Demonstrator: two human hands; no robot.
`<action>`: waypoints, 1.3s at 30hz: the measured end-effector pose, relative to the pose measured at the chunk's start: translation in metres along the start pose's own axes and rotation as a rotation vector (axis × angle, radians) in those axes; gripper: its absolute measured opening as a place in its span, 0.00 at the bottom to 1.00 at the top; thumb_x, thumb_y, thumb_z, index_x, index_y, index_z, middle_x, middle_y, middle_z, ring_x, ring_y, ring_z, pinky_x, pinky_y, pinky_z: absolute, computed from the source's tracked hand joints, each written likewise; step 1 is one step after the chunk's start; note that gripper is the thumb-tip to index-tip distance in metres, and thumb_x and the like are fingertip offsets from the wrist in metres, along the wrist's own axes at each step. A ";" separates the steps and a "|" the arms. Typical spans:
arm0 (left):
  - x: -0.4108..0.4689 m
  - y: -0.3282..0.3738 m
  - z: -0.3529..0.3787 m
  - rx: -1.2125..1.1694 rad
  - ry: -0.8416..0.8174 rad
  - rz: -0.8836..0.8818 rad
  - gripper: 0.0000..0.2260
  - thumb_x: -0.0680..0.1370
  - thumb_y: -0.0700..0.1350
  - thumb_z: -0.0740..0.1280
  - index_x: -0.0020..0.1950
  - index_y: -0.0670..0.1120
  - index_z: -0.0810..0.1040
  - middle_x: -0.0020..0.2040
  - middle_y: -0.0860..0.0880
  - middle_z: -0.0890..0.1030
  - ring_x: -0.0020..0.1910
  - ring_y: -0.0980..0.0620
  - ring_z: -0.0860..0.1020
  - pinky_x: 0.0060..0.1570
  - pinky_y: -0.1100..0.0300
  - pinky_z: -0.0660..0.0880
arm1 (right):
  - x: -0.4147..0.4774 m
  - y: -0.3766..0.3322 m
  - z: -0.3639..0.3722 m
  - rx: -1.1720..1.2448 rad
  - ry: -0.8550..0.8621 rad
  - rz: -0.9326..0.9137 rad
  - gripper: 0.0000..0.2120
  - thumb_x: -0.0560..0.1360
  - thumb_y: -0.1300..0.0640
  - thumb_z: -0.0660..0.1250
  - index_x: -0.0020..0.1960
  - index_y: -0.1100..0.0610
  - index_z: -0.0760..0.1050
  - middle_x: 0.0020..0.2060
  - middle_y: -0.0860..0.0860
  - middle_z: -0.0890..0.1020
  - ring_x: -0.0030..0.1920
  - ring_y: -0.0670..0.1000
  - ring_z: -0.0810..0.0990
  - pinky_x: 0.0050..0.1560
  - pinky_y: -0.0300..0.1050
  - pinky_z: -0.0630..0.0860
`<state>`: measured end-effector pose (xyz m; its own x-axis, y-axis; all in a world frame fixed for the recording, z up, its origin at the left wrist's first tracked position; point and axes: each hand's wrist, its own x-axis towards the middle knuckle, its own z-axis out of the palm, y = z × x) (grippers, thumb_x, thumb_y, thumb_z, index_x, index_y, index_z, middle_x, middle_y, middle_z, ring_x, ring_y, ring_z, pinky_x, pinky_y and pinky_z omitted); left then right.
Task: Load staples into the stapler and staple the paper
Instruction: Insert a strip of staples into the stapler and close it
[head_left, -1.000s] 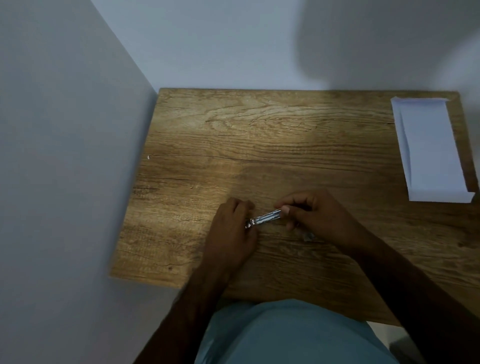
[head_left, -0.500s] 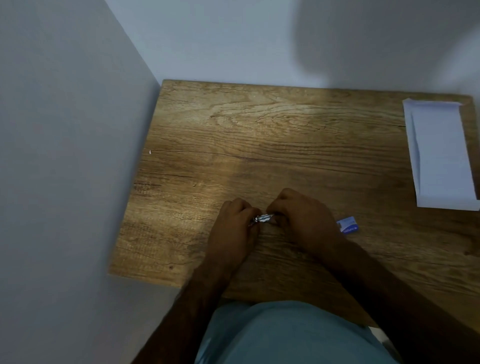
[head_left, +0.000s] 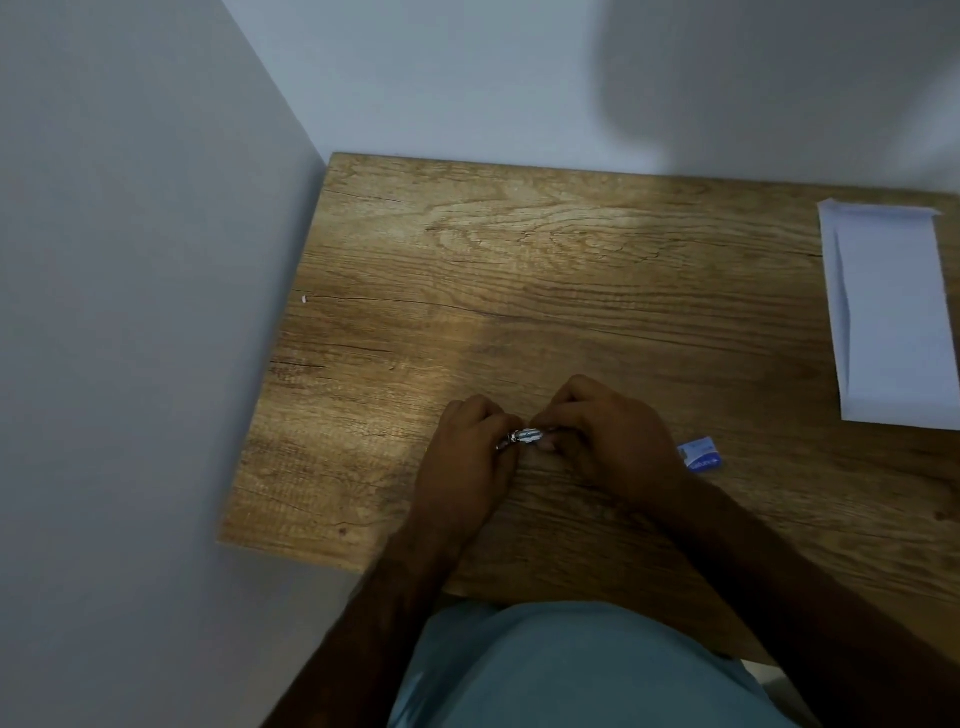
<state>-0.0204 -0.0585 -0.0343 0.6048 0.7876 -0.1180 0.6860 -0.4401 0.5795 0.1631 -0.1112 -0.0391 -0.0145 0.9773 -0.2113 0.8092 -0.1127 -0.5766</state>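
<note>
A small silver stapler (head_left: 525, 436) lies low over the wooden table (head_left: 545, 270), pinched between both hands near the front middle. My left hand (head_left: 470, 457) grips its left end and my right hand (head_left: 605, 441) closes over its right end, so only a short shiny stretch shows between the fingers. Whether its magazine is open is hidden. A small blue and white staple box (head_left: 701, 454) lies just right of my right hand. A folded white paper (head_left: 893, 312) rests at the table's right edge, far from both hands.
A grey wall runs along the table's left side and a pale wall stands behind it. A tiny white speck (head_left: 304, 299) lies near the table's left edge. My lap in teal cloth (head_left: 571, 670) fills the bottom of the view.
My right hand slid left along the stapler toward my left hand, covering most of it. That move uncovered the staple box. The view shifted slightly.
</note>
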 end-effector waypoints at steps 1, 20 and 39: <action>0.000 0.000 0.001 0.004 0.001 0.000 0.09 0.76 0.40 0.71 0.56 0.47 0.83 0.49 0.48 0.79 0.51 0.50 0.73 0.49 0.67 0.62 | -0.001 0.002 0.000 0.001 -0.008 0.001 0.15 0.74 0.47 0.69 0.60 0.42 0.77 0.54 0.41 0.76 0.49 0.44 0.77 0.43 0.46 0.76; -0.004 -0.002 0.001 0.008 0.047 0.005 0.05 0.78 0.44 0.71 0.53 0.47 0.82 0.49 0.51 0.82 0.50 0.53 0.75 0.50 0.67 0.65 | -0.023 0.006 -0.010 -0.014 0.061 -0.068 0.12 0.76 0.55 0.65 0.58 0.49 0.80 0.55 0.49 0.77 0.55 0.50 0.73 0.48 0.51 0.76; -0.011 0.043 0.025 0.768 -0.124 0.146 0.18 0.78 0.42 0.64 0.66 0.38 0.77 0.54 0.43 0.81 0.47 0.44 0.80 0.39 0.50 0.77 | -0.016 0.015 -0.016 0.302 0.173 0.141 0.22 0.70 0.63 0.74 0.62 0.52 0.77 0.49 0.48 0.83 0.49 0.48 0.81 0.56 0.51 0.77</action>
<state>0.0123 -0.0969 -0.0284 0.7199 0.6649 -0.1992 0.6561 -0.7455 -0.1175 0.1848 -0.1255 -0.0322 0.2047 0.9615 -0.1834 0.5858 -0.2705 -0.7640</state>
